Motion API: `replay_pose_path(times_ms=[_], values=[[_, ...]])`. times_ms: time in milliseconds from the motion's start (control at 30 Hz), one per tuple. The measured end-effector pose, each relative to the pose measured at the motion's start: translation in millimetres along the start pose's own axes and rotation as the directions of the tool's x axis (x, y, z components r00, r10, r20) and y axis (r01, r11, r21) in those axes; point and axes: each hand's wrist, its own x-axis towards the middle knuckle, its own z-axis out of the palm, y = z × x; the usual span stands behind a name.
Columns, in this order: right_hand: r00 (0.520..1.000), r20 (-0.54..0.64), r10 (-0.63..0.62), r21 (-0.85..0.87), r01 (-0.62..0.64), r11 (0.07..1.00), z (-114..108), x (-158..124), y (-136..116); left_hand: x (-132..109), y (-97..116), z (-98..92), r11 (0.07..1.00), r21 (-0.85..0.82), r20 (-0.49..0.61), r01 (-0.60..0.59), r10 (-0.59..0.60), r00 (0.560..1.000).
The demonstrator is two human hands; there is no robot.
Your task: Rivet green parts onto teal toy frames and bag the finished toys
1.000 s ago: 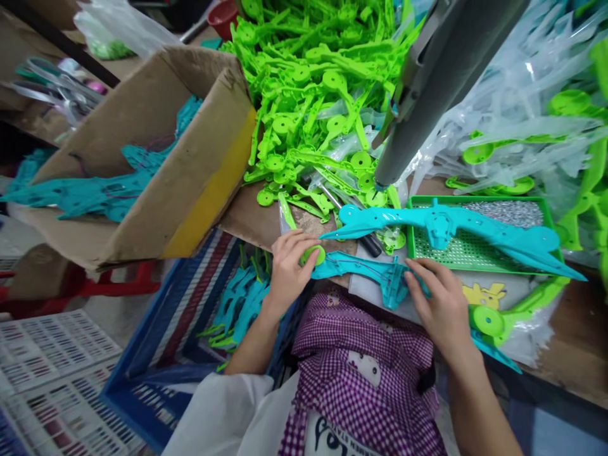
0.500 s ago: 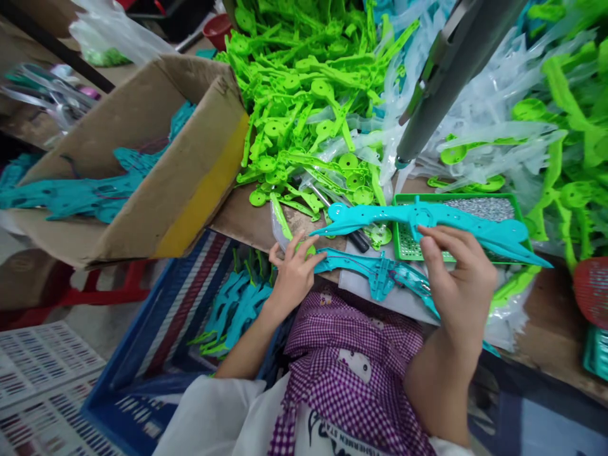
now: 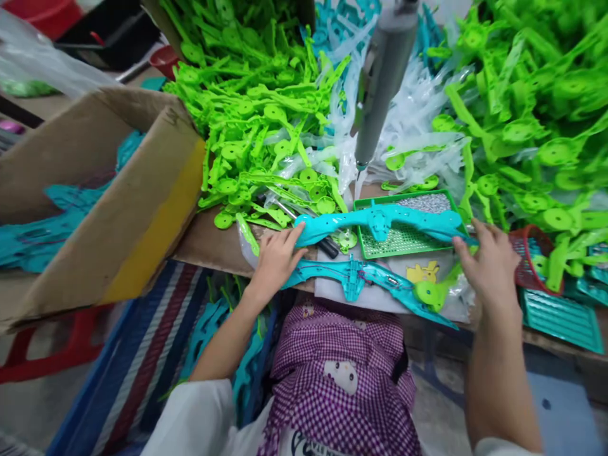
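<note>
A turquoise bow-shaped plastic shell (image 3: 332, 223) is held level in both hands, outer side up, over the front edge of a green tray. My left hand (image 3: 278, 258) pinches its left end. The fingers of my right hand (image 3: 489, 259) are closed on its pointed right end. Just below lies a second turquoise shell (image 3: 327, 271), hollow side up, with thin wires and a small metallic part inside. Its left end is beside my left fingers; whether they touch it I cannot tell. A lime-green plastic arm (image 3: 430, 294) sits at its right part.
The green tray (image 3: 403, 250) contains small metal pieces. Above it hangs a grey power screwdriver (image 3: 382, 88). Lime-green parts (image 3: 247, 136) are heaped behind and right. A cardboard box (image 3: 156, 190) with turquoise shells stands left, a blue crate (image 3: 111, 354) below. A red basket (image 3: 532, 259) is at right.
My right hand has gone from the middle of the upper shell to its right end. My left hand now grips the left end more fully. The view has turned right.
</note>
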Motion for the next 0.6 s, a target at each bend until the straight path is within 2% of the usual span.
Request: replay_pose_path(times_ms=[100,200,333,400,433,500,533,600], values=[[0.991,0.135,0.026,-0.025,-0.023,0.999,12.1,10.3,25.4,11.5,-1.9,7.2,0.996,0.009,0.013,-0.084,0.084,0.996],[0.994,0.110,-0.019,0.014,0.018,1.000,13.4,11.0,29.7,16.3,-5.2,10.4,0.996,0.022,-0.066,-0.090,0.091,0.994],[0.989,-0.135,-0.060,0.017,0.063,0.998,-7.4,-9.4,0.4,18.3,-18.2,10.0,0.998,-0.012,-0.149,-0.062,0.060,0.987],[0.973,-0.196,-0.123,0.109,0.146,0.983,-14.5,-30.1,-22.0,19.2,-26.7,9.6,0.998,-0.025,-0.143,-0.055,0.051,0.988],[0.970,-0.147,-0.193,0.191,0.219,0.957,-15.0,-41.8,-32.4,19.4,-30.4,9.0,0.998,-0.027,-0.127,-0.049,0.045,0.991],[0.927,0.014,-0.375,0.346,0.347,0.872,-10.2,-64.5,-47.9,18.3,-34.4,5.9,0.999,-0.023,-0.091,-0.022,0.020,0.996],[0.911,0.055,-0.408,0.365,0.362,0.858,-6.3,-74.6,-52.6,16.7,-34.1,3.1,1.000,-0.014,-0.082,-0.002,0.001,0.997],[0.926,0.047,-0.375,0.330,0.340,0.881,1.6,-91.2,-57.9,11.1,-27.3,-4.5,0.999,0.023,-0.111,0.042,-0.039,0.993]])
